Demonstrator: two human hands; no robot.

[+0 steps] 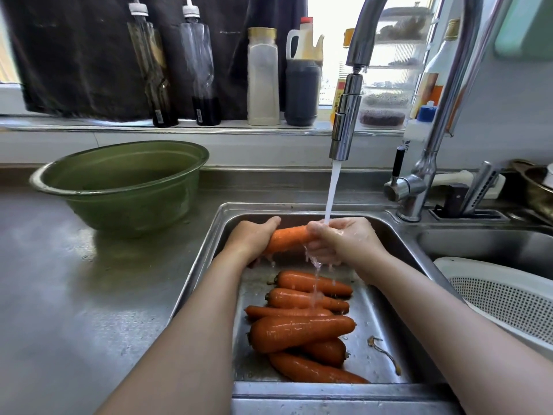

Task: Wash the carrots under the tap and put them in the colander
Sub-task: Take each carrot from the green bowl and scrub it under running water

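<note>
One carrot [287, 239] under the running tap [344, 127], at 12 o'clock in the sink [377, 313].
The left hand [254, 238] and right hand [341, 241] each have their grip clamped on one end. The carrot looks stiff, wet and likely slippery, so hold the thick end. The colander [502, 301] is at 3 o'clock.

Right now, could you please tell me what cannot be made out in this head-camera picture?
Held carrot: both ends covered by the left hand and the right hand, head view.
Colander: cut off by the right edge, head view; its contents cannot be told.
Carrots in the sink: lower ones lie under others, so the count is uncertain.
Labels on the bottles: too small to read.
</note>
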